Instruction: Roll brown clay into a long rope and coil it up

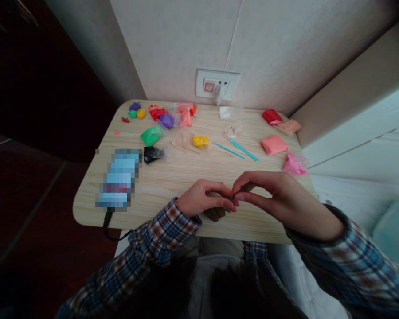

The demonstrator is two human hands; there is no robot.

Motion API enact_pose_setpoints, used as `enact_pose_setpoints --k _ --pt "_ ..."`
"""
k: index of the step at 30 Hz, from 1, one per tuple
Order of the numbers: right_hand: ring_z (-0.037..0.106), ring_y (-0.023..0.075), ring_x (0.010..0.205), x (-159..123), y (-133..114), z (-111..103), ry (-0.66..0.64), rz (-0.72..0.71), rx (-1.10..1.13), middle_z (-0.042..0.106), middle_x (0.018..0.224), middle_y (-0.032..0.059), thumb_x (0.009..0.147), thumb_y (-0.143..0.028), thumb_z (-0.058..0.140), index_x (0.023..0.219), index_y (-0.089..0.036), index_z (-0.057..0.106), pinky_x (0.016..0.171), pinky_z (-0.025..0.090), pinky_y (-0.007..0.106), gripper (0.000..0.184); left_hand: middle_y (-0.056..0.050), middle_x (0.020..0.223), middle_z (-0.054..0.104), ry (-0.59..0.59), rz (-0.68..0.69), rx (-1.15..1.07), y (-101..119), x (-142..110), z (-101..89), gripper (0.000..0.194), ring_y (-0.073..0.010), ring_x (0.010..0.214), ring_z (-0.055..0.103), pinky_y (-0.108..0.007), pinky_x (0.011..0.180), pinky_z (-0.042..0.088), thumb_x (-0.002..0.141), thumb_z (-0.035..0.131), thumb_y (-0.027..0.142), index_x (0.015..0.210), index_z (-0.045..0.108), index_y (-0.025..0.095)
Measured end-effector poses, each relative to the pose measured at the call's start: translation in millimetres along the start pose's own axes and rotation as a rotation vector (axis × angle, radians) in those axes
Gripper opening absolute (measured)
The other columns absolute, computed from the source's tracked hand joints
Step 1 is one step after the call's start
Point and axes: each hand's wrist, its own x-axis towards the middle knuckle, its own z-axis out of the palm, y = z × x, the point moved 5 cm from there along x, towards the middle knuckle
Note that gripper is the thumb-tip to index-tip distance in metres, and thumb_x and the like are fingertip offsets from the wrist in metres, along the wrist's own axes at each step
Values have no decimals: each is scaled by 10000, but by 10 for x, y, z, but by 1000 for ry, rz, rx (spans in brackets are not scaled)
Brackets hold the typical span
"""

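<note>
My left hand and my right hand meet at the fingertips above the front part of the table. Both are closed in a pinch, thumb against fingers, on a small piece of brown clay that the fingertips mostly cover. Under my left hand a larger brown lump, seemingly of the same clay, shows in part. Beyond the hands lie a flat blue modelling tool and a thinner blue stick.
Packets of coloured clay lie across the table: green, black, yellow, coral and pink. Small fruit shapes stand far left. A phone with a cable lies left. A wall socket is behind.
</note>
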Motion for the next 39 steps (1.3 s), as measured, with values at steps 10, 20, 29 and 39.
enact_pose_setpoints --k 10,20,29,39 --pt "620 127 628 16 5 26 5 19 -23 690 668 7 823 -290 585 731 -185 621 612 451 235 143 -62 815 657 3 -29 20 15 -7 47 276 -163 839 579 -326 853 439 640 725 400 706 703 133" --pt "616 134 633 0 61 -51 22 43 -2 682 680 15 827 -368 572 732 -180 609 613 446 250 214 -57 770 700 17 27 29 27 -13 30 273 -153 821 608 -341 923 405 673 711 380 791 705 134" --pt "619 148 672 -16 146 -93 44 73 51 690 720 24 776 -416 625 782 -175 638 631 450 260 242 -28 629 666 64 -64 -202 -43 26 77 303 -117 638 616 -278 721 487 605 758 394 659 661 112" --pt "581 134 622 -45 206 -105 -17 109 3 661 712 36 810 -476 549 869 -161 640 555 428 239 333 -21 616 665 78 -75 -199 -98 24 47 322 -103 621 611 -253 681 483 581 773 394 674 656 109"
